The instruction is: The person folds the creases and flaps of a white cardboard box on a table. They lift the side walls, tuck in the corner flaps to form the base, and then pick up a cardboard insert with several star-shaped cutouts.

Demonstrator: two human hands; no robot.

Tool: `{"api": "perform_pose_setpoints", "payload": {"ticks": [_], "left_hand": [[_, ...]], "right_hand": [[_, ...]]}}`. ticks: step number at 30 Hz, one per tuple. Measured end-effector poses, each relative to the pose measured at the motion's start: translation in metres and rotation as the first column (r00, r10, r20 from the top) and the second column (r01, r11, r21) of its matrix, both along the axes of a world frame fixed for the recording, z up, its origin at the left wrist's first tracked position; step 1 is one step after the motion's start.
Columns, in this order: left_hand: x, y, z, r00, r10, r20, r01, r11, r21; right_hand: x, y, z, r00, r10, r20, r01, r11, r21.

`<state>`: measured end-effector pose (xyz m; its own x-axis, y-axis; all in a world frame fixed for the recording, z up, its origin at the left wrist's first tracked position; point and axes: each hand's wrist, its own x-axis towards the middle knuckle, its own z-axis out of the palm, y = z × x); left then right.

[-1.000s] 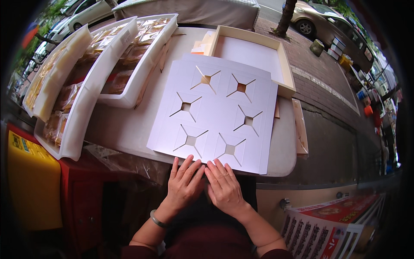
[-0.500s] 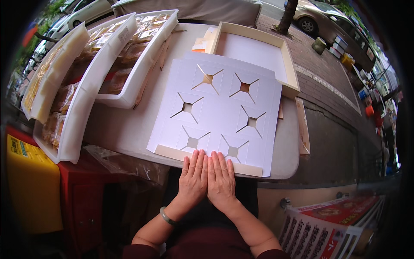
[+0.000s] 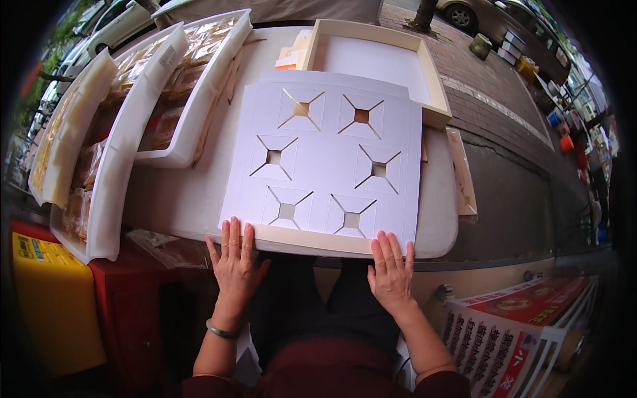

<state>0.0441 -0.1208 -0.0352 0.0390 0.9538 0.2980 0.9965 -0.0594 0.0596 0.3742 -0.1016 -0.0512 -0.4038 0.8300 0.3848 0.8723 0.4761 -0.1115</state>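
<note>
A white cardboard insert (image 3: pixel 322 156) with several X-shaped cuts, each with a square hole in its middle, lies on the table in front of me. Along its near edge runs a narrow folded flap (image 3: pixel 312 239), cream on its upper face. My left hand (image 3: pixel 233 262) rests its outstretched fingertips on the left end of that flap. At the flap's right end, the fingers of my right hand (image 3: pixel 393 268) lie flat, slightly spread. Neither hand grips anything. A bangle circles my left wrist.
Long white plastic trays (image 3: pixel 142 126) with wrapped food packs stand at the left. A shallow cream box (image 3: pixel 434 86) lies behind the insert, overlapped by it. The grey table (image 3: pixel 179 205) ends just before me. A yellow box (image 3: pixel 56 298) stands lower left; a printed sign (image 3: pixel 504 331) lower right.
My hands, side by side at the flap's middle before, have slid apart to its two ends. The whole scene sits slightly further left and higher in the picture.
</note>
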Motion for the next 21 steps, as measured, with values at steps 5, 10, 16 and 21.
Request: {"api": "perform_pose_setpoints", "payload": {"ticks": [5,10,16,21], "left_hand": [[0.023,-0.004,-0.007,0.997,-0.042,0.071,0.043,0.999,-0.02],[0.053,0.008,-0.005,0.961,-0.11,0.254,0.111,0.994,0.009],[0.058,0.022,-0.005,0.951,-0.28,0.134,0.281,0.96,0.01],[0.031,0.017,0.003,0.964,-0.242,0.112,0.247,0.969,-0.033]], "right_hand": [[0.002,0.008,0.01,0.987,-0.145,0.075,0.149,0.988,-0.05],[-0.055,0.012,0.019,0.995,-0.071,-0.065,0.063,0.991,-0.119],[-0.098,0.021,0.013,0.985,0.106,-0.135,-0.121,0.987,-0.104],[-0.02,0.023,0.016,0.996,-0.069,-0.055,0.062,0.991,-0.117]]}}
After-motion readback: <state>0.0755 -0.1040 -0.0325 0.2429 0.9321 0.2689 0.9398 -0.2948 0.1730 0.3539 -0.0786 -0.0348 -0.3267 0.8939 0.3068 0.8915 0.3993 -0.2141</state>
